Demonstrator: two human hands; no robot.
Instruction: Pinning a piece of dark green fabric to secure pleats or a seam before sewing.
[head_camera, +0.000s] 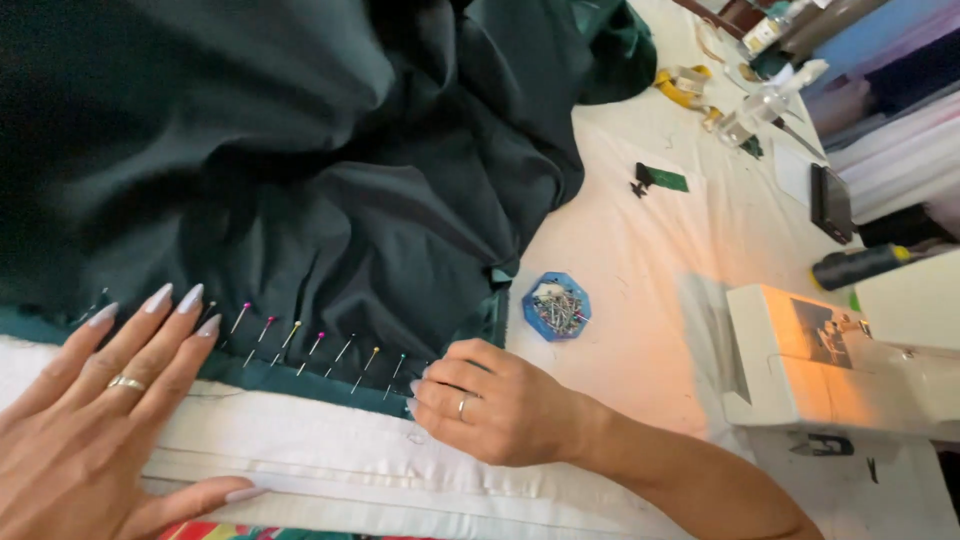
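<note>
A large dark green fabric (300, 150) covers most of the table, gathered into folds above a flat green band (300, 385). A row of several ball-headed pins (315, 345) runs along the seam between them. My left hand (95, 420) lies flat and open, fingers spread, pressing the band and the white cloth (330, 450) at the lower left. My right hand (490, 400) rests curled at the right end of the pinned seam, fingertips pinching at the fabric edge near the last pin. Whether a pin is between those fingers is hidden.
A blue hexagonal pin box (556, 306) stands just right of the fabric. A white sewing machine (840, 360) sits at the right. Farther back lie a small green fabric scrap (662, 179), a yellow tape measure (682, 85), a clear bottle (760, 105) and a dark thread spool (858, 264).
</note>
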